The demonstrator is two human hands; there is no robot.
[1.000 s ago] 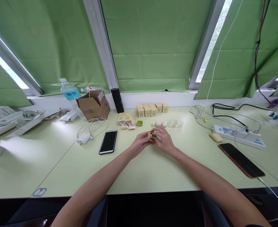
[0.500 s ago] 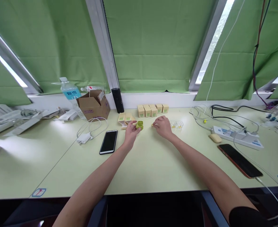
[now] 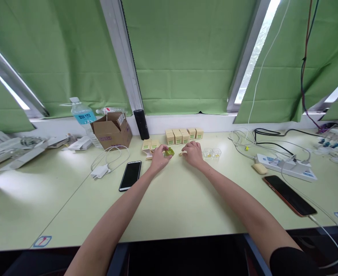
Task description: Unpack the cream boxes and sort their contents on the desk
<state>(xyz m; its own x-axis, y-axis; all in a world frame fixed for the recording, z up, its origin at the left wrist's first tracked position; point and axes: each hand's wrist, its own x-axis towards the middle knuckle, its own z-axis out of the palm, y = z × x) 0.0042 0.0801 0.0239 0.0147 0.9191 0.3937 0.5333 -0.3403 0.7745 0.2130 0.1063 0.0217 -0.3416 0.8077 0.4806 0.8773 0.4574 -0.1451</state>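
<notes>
My left hand [image 3: 159, 158] has its fingers closed round a small yellow-green container [image 3: 169, 151] above the table. To its right, my right hand [image 3: 193, 154] pinches a tiny yellowish piece [image 3: 181, 154] between thumb and fingers; its kind is too small to make out. Beside the right hand stand clear plastic cups [image 3: 216, 153] with a little yellow in the bottom. Behind my left hand are open cream cartons [image 3: 151, 144] with green labels. A row of several closed cream boxes [image 3: 177, 137] stands farther back.
A black-screened phone [image 3: 130, 175] and a white charger [image 3: 100, 171] lie at left, before a brown cardboard box [image 3: 113, 130] and a black cylinder [image 3: 141, 124]. At right are a power strip [image 3: 285, 167], a beige oval object [image 3: 260, 168], another phone [image 3: 289, 195] and tangled cables.
The container in my left hand has turned, its openings now less visible. My right hand has shifted slightly left, closer to it, with the small piece. The whole view has moved a little.
</notes>
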